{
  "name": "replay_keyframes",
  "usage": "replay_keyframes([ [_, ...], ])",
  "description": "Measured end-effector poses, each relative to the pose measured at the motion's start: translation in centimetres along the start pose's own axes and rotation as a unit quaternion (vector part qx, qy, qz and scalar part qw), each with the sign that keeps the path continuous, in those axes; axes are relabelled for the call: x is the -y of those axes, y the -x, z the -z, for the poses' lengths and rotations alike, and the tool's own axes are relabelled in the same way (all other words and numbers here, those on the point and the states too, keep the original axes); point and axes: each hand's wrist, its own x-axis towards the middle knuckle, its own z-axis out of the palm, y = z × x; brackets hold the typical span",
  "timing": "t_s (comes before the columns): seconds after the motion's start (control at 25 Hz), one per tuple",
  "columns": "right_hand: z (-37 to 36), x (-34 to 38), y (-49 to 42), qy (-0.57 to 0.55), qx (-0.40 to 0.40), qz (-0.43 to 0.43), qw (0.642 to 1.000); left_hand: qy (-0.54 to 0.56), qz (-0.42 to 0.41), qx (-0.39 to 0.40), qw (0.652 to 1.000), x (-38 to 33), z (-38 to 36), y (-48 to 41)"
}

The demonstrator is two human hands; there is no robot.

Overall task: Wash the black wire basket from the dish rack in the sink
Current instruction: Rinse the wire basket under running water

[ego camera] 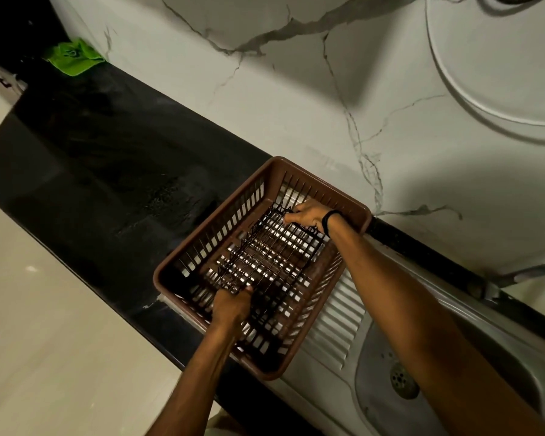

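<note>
The black wire basket (271,253) lies inside a brown plastic dish rack (299,171), which sits partly on the sink's ribbed drainboard. My left hand (232,305) grips the basket's near corner. My right hand (306,215), with a black band on the wrist, grips its far edge. The steel sink (381,360) with its round drain (403,380) is to the right of the rack. Both forearms reach in from the lower edge of the view.
A black stone counter (107,171) stretches to the left, with a green cloth (74,56) at its far end. A cracked marble-look wall (265,73) rises behind. The tap (516,275) stands at the right behind the sink.
</note>
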Motion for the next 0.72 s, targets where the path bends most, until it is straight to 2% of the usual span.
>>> replay_keyframes([
  [0.48,-0.3,-0.3,-0.1,-0.057,-0.005,-0.001,0.998,-0.014,0.007,0.009,1.000,0.3,-0.2,-0.9],
  [0.72,-0.6,-0.7,0.8,-0.032,-0.031,0.016,0.999,-0.012,0.025,0.016,0.999,2.0,0.0,-2.6],
])
